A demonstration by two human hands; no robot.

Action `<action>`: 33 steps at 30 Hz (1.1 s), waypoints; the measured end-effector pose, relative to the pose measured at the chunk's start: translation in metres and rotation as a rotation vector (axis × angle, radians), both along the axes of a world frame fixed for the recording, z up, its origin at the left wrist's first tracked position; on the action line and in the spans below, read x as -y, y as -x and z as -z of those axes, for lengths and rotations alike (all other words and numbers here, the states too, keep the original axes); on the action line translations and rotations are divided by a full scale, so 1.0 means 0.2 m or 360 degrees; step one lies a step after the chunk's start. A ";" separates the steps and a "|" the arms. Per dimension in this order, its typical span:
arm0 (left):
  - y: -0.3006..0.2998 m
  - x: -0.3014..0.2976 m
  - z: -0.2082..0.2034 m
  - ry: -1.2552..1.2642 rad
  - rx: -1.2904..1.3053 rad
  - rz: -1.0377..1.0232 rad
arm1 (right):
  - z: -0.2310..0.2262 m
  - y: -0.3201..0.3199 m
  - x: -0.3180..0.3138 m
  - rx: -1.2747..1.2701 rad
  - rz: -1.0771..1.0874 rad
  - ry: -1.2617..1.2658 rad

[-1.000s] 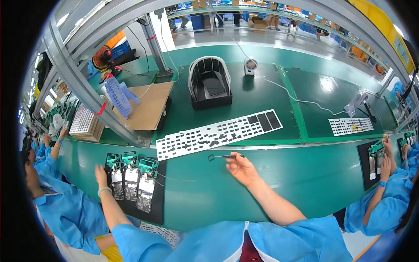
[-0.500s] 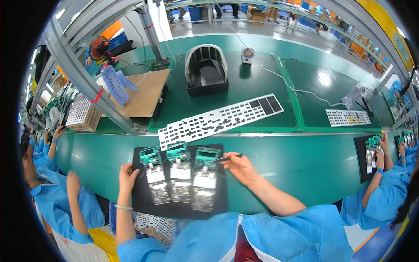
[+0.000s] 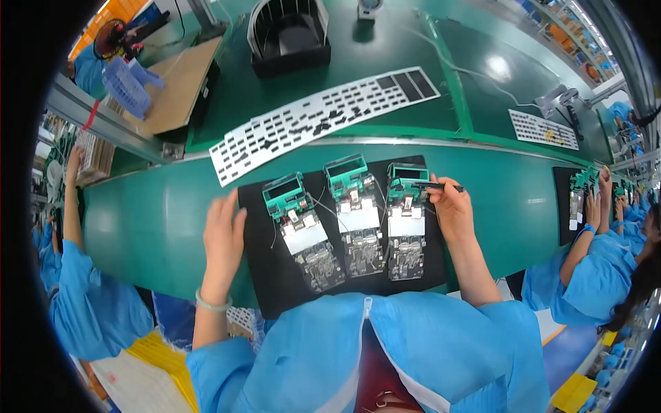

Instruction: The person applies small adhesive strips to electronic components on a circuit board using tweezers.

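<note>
Three circuit-board assemblies lie side by side on a black mat (image 3: pixel 272 289): a left one (image 3: pixel 305 239), a middle one (image 3: pixel 354 221) and a right one (image 3: pixel 407 226). Each has a green frame at its far end, a white middle section and a dark board nearest me. My right hand (image 3: pixel 456 212) grips slim black tweezers (image 3: pixel 432 185), whose tips point left at the green frame of the right assembly. Whether they touch it is unclear. Beside the mat's left edge, my left hand (image 3: pixel 224 230) rests open with fingers extended, holding nothing I can see.
Beyond the mat lies a long white sheet of black pads (image 3: pixel 323 120). Farther back stand a black bin (image 3: pixel 289 62) and a small device (image 3: pixel 370 9). A purple basket (image 3: pixel 127 86) sits at far left beside cardboard (image 3: pixel 182 89). Co-workers in blue sit on both sides.
The view has shifted and tilted. My left hand has gone from a bent-finger hold at the mat's edge to extended fingers. The tweezers stay in my right hand by the right assembly.
</note>
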State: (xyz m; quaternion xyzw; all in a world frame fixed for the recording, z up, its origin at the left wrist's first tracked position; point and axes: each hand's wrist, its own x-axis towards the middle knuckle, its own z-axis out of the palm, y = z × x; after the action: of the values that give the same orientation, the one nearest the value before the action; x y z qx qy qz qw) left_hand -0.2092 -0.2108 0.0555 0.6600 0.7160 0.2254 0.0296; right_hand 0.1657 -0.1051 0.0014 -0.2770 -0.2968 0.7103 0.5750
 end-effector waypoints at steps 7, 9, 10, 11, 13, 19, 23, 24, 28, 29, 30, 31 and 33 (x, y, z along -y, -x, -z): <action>-0.31 -0.37 -0.05 0.0149 0.0537 0.0781 | -0.08 0.07 0.02 0.0362 0.0128 -0.0046; -0.37 -0.40 -0.07 0.0237 0.0412 0.0918 | -0.09 0.06 0.03 0.0354 0.0187 0.0038; -0.40 -0.42 -0.10 0.0254 0.0413 0.0943 | -0.08 0.05 0.05 0.0354 0.0212 0.0055; -0.41 -0.44 -0.14 0.0400 0.0449 0.0817 | -0.08 0.04 0.08 0.0307 0.0271 0.0063; -0.44 -0.48 -0.12 0.0120 0.0287 0.0758 | -0.07 0.03 0.15 0.0234 0.0366 0.0127; -0.61 -0.54 -0.15 0.0362 0.0291 0.1106 | -0.07 0.07 0.23 0.0344 0.0573 0.0162; -0.66 -0.55 -0.12 0.0188 0.0129 0.1100 | -0.07 0.08 0.24 0.0397 0.0619 0.0138; -0.67 -0.54 -0.12 0.0008 0.0006 0.1073 | -0.06 0.08 0.24 0.0459 0.0600 0.0043; -0.71 -0.49 -0.08 -0.0057 0.0014 0.1054 | -0.06 0.09 0.25 0.0509 0.0608 0.0031; -0.71 -0.48 -0.07 -0.0074 0.0034 0.1056 | -0.06 0.09 0.25 0.0501 0.0607 0.0037; -0.72 -0.47 -0.07 -0.0091 0.0054 0.1059 | -0.06 0.09 0.25 0.0493 0.0605 0.0044; -0.72 -0.46 -0.06 -0.0087 0.0054 0.1066 | -0.06 0.09 0.26 0.0493 0.0611 0.0048; -0.73 -0.45 -0.06 -0.0096 -0.0051 0.1109 | -0.06 0.09 0.26 0.0500 0.0624 0.0038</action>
State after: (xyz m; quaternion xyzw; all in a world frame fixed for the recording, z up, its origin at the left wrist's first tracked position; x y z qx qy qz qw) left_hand -0.0637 -0.1211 0.0671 0.8688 0.4412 0.2123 0.0739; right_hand 0.1481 -0.1563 0.0139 -0.4430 -0.3146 0.5369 0.6454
